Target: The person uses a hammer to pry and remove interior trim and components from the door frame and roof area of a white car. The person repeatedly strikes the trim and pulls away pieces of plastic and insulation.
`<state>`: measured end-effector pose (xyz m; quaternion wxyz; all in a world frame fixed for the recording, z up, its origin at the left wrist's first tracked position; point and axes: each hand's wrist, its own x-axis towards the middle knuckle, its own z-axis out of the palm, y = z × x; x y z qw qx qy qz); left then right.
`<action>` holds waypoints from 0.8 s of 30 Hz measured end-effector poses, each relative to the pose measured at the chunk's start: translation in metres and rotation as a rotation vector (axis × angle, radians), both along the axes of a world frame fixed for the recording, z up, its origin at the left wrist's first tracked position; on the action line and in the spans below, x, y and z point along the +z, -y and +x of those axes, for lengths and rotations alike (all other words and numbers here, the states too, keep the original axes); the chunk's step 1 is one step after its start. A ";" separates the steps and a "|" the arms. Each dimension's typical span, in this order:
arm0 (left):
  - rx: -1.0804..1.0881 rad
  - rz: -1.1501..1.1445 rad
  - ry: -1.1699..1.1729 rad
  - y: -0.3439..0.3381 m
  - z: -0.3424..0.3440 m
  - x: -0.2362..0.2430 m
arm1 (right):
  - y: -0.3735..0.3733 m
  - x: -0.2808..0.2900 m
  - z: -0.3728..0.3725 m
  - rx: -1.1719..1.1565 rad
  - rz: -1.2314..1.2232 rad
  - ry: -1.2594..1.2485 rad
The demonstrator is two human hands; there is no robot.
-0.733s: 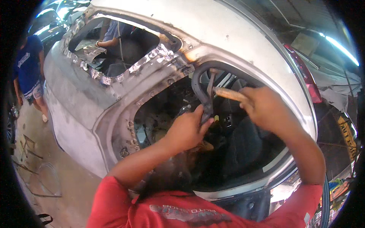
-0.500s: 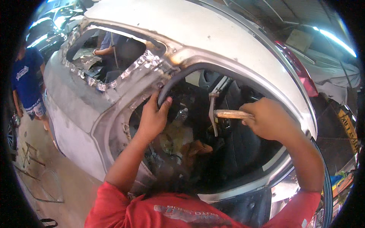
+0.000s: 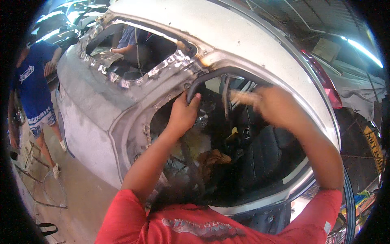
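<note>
Left hand (image 3: 183,114) clamped on black curved rubbery strip (image 3: 198,83), right hand (image 3: 277,106) gripping wooden-handled hammer (image 3: 243,96); apparently seating strip along white-grey metal door frame (image 3: 227,57); next tap needs steady hold.

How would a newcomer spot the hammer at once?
Find the pale car body, then its larger opening, nearest the wearer. In that opening's upper part, the right hand grips the hammer. Look for a blurred light-brown handle crossing to a long, narrow head, unlike the dark, curved strip in the left hand.
</note>
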<state>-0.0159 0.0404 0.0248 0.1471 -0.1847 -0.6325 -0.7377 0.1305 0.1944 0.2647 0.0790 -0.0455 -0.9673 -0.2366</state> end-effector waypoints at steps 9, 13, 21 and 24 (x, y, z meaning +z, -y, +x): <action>0.012 -0.088 -0.098 -0.005 -0.005 -0.001 | 0.012 0.017 0.001 0.089 0.146 -0.045; 0.007 -0.141 -0.075 -0.002 -0.004 -0.002 | 0.011 -0.003 0.012 0.068 0.067 0.234; -0.008 -0.159 -0.033 -0.014 -0.006 0.001 | 0.006 0.004 0.009 0.024 0.080 0.364; -0.044 -0.161 -0.048 -0.011 -0.002 0.007 | -0.004 0.017 -0.003 0.121 -0.053 -0.003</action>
